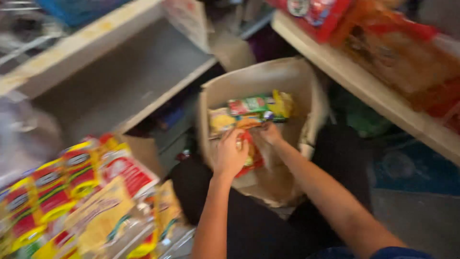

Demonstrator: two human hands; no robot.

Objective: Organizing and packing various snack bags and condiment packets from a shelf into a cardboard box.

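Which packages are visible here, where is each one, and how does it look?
Green and yellow packets: inside the cardboard box, lying flat.
Red packet: in the box, under the left hand, beside the right hand.
Red-yellow packets: bottom left, piled.
Orange-red bags: right shelf.

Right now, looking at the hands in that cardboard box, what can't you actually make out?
- Head view: the whole frame is motion-blurred, so packet details in the cardboard box stay unclear.
- The left hand covers most of the red packet, so the grip cannot be told.
- The right hand has its fingers hidden among the packets.
- The box bottom is hidden by the hands and packets.
- The packets on the right shelf are cut off by the frame edge.
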